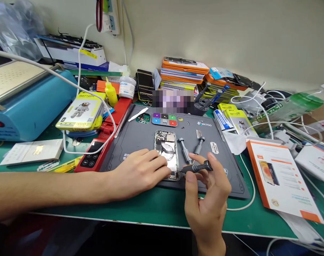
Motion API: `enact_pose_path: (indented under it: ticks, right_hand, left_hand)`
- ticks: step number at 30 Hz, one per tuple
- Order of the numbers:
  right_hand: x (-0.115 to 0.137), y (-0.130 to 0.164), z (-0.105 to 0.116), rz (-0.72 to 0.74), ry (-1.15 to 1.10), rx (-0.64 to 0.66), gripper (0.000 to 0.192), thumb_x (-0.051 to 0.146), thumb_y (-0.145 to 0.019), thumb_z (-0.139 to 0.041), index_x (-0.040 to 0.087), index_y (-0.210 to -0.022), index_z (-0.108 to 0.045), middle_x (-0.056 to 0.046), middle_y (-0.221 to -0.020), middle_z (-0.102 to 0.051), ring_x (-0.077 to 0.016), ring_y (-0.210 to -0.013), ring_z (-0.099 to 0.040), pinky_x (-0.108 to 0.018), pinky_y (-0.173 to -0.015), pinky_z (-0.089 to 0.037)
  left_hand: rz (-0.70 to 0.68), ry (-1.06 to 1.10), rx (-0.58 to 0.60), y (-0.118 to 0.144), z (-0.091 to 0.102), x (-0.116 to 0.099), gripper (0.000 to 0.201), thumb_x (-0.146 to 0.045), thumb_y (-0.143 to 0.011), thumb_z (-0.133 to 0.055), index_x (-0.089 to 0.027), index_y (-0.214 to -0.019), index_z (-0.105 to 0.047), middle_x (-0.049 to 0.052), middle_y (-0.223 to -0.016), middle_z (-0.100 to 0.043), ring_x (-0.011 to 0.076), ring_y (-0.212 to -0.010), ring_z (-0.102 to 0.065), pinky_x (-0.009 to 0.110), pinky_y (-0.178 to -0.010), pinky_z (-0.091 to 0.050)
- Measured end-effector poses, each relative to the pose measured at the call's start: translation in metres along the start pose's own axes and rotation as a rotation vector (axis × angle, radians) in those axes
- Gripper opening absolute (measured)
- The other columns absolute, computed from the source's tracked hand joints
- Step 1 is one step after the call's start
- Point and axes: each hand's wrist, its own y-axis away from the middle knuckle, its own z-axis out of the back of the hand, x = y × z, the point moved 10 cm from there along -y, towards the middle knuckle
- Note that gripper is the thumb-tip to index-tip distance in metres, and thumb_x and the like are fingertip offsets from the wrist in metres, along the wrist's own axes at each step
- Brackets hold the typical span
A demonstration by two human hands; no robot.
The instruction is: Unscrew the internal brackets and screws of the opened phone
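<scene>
An opened smartphone (168,147), its inner parts bare, lies on the dark grey work mat (140,137). My left hand (142,169) rests along its lower left side, fingers bent and pressed against it. Between the thumb and fingers of my right hand (208,193) is a dark screwdriver (198,166), held almost level. Its thin tip points left and reaches the phone's lower right edge; whether it touches a screw is too small to tell. Two more screwdrivers lie on the mat beyond: a grey one (184,150) beside the phone and another (199,145) to its right.
A coloured screw tray (164,120) and a white spudger (138,114) lie at the mat's back. Left are a red device (94,154), battery boxes (82,110) and a blue machine (31,113). Right are an orange-white box (283,177) and white cables (254,190).
</scene>
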Motion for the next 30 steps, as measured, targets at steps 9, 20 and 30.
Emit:
enact_pose_path:
  ticks: [9,20,30]
  right_hand:
    - [-0.003,0.0,0.003,-0.068,-0.047,-0.056,0.078,0.003,-0.097,-0.068,0.027,-0.164,-0.038,-0.013,-0.133,-0.072,-0.0224,-0.113,-0.078,-0.036,-0.08,-0.071]
    - [0.003,-0.003,0.003,-0.034,-0.205,-0.024,0.071,0.001,-0.098,-0.061,0.029,-0.16,-0.04,-0.01,-0.121,-0.075,-0.0187,-0.099,-0.079,-0.034,-0.077,-0.07]
    - [0.006,-0.003,0.019,-0.019,-0.209,-0.157,0.069,0.0,-0.096,-0.064,0.028,-0.157,-0.048,-0.008,-0.111,-0.079,-0.0228,-0.098,-0.08,-0.042,-0.08,-0.072]
  left_hand:
    - [-0.004,-0.004,0.003,0.0,0.001,-0.001,0.027,-0.012,-0.114,-0.044,-0.012,-0.114,-0.071,0.007,-0.104,-0.075,0.0241,-0.088,-0.067,0.038,-0.071,-0.05]
    - [0.008,0.01,-0.061,-0.004,0.007,-0.002,0.023,-0.027,-0.116,-0.052,-0.015,-0.109,-0.07,0.004,-0.096,-0.075,0.0214,-0.082,-0.065,0.037,-0.067,-0.046]
    - [-0.012,0.014,0.009,-0.003,0.002,-0.003,0.026,-0.015,-0.116,-0.045,-0.017,-0.111,-0.071,0.004,-0.102,-0.076,0.0209,-0.088,-0.066,0.035,-0.071,-0.049]
